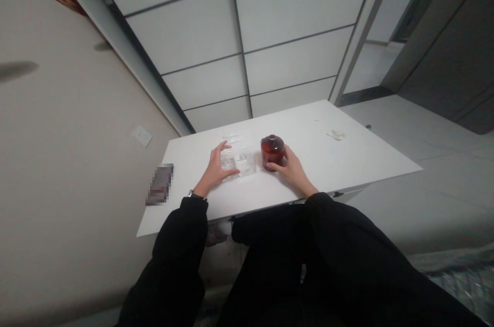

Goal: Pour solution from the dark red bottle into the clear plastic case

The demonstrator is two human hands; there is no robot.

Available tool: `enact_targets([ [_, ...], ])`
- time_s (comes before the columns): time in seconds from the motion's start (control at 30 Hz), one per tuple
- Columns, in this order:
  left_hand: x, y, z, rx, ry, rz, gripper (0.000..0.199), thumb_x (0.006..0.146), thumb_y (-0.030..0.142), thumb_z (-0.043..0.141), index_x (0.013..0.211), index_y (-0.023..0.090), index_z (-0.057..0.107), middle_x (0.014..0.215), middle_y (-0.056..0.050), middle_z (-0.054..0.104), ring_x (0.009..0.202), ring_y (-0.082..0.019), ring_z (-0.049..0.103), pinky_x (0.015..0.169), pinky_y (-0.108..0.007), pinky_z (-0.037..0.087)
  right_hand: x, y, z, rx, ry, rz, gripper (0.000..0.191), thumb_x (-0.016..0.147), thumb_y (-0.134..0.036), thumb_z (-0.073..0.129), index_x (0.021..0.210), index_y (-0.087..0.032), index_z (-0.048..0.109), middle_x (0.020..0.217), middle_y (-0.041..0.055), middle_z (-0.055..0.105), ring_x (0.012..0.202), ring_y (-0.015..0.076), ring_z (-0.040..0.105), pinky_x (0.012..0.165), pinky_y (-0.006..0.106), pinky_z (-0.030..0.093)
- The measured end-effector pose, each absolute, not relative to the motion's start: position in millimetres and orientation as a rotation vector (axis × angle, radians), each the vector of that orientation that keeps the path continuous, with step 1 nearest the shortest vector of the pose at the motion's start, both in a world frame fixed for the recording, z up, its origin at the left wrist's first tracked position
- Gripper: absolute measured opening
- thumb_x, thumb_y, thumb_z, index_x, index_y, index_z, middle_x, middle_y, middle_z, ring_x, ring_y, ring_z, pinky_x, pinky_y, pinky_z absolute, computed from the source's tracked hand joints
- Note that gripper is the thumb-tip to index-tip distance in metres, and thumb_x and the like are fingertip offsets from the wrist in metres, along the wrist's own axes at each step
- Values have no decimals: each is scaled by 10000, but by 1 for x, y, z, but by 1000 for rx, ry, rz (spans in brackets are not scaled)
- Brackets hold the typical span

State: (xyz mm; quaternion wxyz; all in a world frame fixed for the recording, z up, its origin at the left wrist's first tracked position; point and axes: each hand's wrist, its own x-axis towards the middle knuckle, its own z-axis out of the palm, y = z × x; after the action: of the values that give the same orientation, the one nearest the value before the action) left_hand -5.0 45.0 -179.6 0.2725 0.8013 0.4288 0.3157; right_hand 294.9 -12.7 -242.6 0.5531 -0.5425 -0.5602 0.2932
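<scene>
A reddish-brown, see-through lidded pot (272, 153) stands upright on the white table (347, 162), with a dark top and a small round knob. My right hand (289, 168) curves around its right side, thumb across the front and fingers behind. To the left of the pot, clear glass-like pieces (244, 163) sit on the table; their exact kind is hard to make out. My left hand (218, 166) makes a wide C beside them, thumb and fingers apart around the leftmost clear piece. Whether the fingers touch it I cannot tell.
A blurred-out flat dark item (160, 184) lies at the table's left edge by the wall. Toward the far right of the tabletop is a crumpled whitish scrap (336, 134). White panelled doors (293, 59) rise behind the table. My legs are under its front edge.
</scene>
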Motion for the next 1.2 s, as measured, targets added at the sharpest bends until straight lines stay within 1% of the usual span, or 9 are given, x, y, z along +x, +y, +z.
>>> enact_targets([
  [0.1, -20, 55, -185, 2056, 1167, 1017, 993, 936, 868, 534, 1639, 242, 218, 1729, -217, 364, 1641, -336, 335, 1335, -522, 290, 295, -6, -247, -1286, -1328, 671, 605, 707, -450, 889, 1212, -205, 663, 1287, 163, 714, 1240, 374, 645, 1129, 566, 482],
  [0.2, -33, 66, -198, 1916, 1152, 1061, 988, 941, 956, 292, 1622, 241, 252, 1645, -243, 465, 1475, -345, 548, 1250, -560, 403, 293, -1, -251, -1289, -1332, 674, 595, 712, -445, 882, 1219, -207, 681, 1252, 143, 738, 1183, 352, 666, 1087, 543, 502],
  [0.3, -37, 71, -217, 1818, 1086, 1022, 1040, 877, 993, 422, 1569, 219, 366, 1521, -242, 606, 1346, -360, 648, 1183, -561, 462, 291, 1, -252, -1288, -1333, 687, 622, 716, -433, 887, 1260, -204, 691, 1251, 141, 758, 1156, 341, 685, 1069, 533, 513],
  [0.5, -32, 63, -234, 1742, 960, 925, 1022, 868, 959, 539, 1559, 212, 445, 1473, -219, 687, 1399, -371, 628, 1215, -520, 423, 289, -5, -253, -1247, -1315, 706, 726, 744, -534, 883, 1367, -227, 670, 1372, 144, 748, 1276, 358, 682, 1154, 557, 498],
  [0.6, -31, 62, -231, 1733, 930, 908, 1061, 834, 950, 606, 1570, 201, 455, 1494, -221, 674, 1438, -384, 597, 1247, -516, 385, 298, -6, -255, -1248, -1249, 676, 612, 984, -665, 576, 1401, -222, 644, 1465, 172, 701, 1360, 336, 657, 1198, 572, 476],
  [0.67, -30, 61, -230, 1721, 924, 908, 1062, 836, 942, 616, 1573, 194, 460, 1487, -218, 678, 1441, -384, 594, 1257, -516, 371, 308, -1, -255, -1274, -1205, 643, 601, 1058, -665, 413, 1375, -212, 647, 1411, 191, 722, 1311, 321, 688, 1172, 586, 497],
  [0.87, -25, 59, -227, 1657, 936, 904, 969, 907, 907, 559, 1562, 196, 482, 1427, -204, 726, 1397, -371, 629, 1259, -529, 364, 329, 45, -248, -1308, -1318, 604, 458, 896, -578, 707, 1197, -234, 741, 1270, 141, 794, 1194, 324, 733, 1139, 622, 516],
  [1.0, -24, 58, -225, 1613, 943, 882, 948, 951, 914, 448, 1559, 188, 492, 1398, -201, 749, 1370, -371, 661, 1247, -529, 396, 329, 71, -250, -1288, -1467, 649, 566, 818, -540, 783, 1298, -243, 747, 1289, 144, 801, 1228, 360, 737, 1148, 627, 519],
  [1.2, -25, 59, -225, 1563, 973, 853, 892, 972, 887, 453, 1526, 195, 557, 1439, -180, 732, 1358, -373, 676, 1238, -515, 422, 333, 79, -251, -1238, -1669, 686, 608, 812, -478, 784, 1390, -294, 743, 1442, 121, 752, 1343, 384, 704, 1205, 612, 493],
])
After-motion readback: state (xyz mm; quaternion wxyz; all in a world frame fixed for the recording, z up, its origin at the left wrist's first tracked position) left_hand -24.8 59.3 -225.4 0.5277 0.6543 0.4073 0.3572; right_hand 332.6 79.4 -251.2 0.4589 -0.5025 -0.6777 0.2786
